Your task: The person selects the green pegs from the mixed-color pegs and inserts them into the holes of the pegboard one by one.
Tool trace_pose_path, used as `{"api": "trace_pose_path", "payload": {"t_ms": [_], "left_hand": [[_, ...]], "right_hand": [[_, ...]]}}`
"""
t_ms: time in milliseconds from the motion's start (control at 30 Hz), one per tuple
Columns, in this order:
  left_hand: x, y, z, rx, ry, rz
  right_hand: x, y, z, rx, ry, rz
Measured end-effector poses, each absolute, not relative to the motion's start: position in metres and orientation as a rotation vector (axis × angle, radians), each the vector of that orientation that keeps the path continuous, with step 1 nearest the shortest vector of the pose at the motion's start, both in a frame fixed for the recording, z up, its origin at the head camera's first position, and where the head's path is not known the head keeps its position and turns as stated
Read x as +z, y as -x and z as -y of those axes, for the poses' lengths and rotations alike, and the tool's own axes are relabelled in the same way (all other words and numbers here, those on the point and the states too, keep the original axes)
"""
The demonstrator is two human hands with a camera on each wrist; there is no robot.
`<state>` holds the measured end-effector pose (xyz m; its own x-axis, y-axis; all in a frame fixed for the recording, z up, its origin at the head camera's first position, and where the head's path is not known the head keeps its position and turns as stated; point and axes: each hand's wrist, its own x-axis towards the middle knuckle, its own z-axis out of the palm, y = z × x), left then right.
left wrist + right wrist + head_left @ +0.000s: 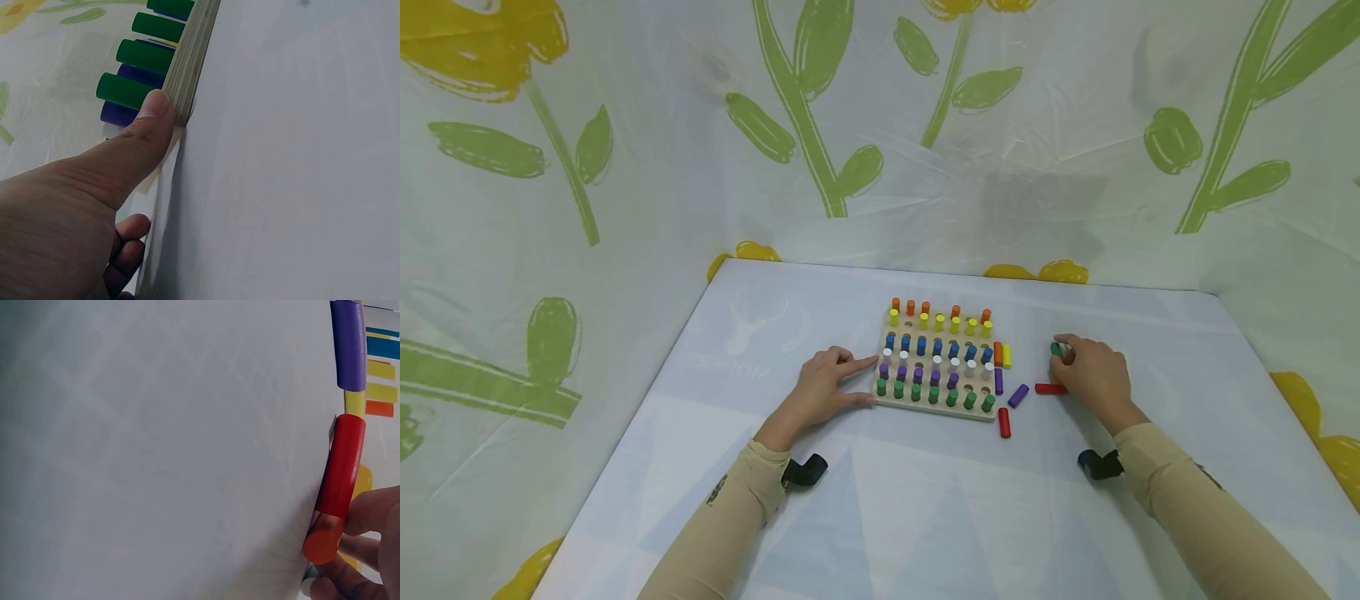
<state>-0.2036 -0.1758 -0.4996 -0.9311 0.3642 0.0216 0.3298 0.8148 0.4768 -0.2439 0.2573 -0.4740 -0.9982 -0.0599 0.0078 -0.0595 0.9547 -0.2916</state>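
A wooden pegboard [936,407] holds rows of orange, yellow, blue, white, purple and green pegs. My left hand [822,387] touches its left edge, index finger and thumb stretched out and the other fingers bent. In the left wrist view, the thumb [153,122] presses the board's side beside the green pegs [128,92]. Right of the board, my right hand [1097,375] pinches a dark green peg [1056,349] between thumb and fingertips. A red peg [1048,388] lies just beneath that hand. The right wrist view shows an orange peg's end [322,547] near the fingers.
Between the board and my right hand lie loose pegs: orange [997,354], yellow [1007,356], two purple [1018,396] and another red one [1004,422]. The table [925,508] has a pale patterned cover. A flower-printed sheet [880,225] hangs behind.
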Motion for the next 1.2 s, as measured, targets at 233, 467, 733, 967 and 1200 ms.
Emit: {"api": "trace_pose_path", "payload": {"t_ms": [233,467,733,967,1200], "left_hand": [[-0.500,0.204,0.176,0.751,-0.560,-2.927],[-0.500,0.204,0.175,0.757,-0.563,-2.927],[-0.499,0.203,0.176,0.755,-0.556,-2.922],[-0.498,0.203,0.176,0.757,-0.555,-2.920],[-0.498,0.202,0.176,0.752,-0.571,-2.925]], "right_hand": [[-0.473,0.242,-0.258,-0.516,0.077,-3.087],[-0.474,0.240,-0.259,-0.579,0.065,-3.117],[-0.472,0.237,-0.256,-0.632,0.089,-3.184],[-0.470,0.234,-0.252,-0.681,0.084,-3.198],[-0.470,0.231,-0.249,-0.725,0.078,-3.199]]}}
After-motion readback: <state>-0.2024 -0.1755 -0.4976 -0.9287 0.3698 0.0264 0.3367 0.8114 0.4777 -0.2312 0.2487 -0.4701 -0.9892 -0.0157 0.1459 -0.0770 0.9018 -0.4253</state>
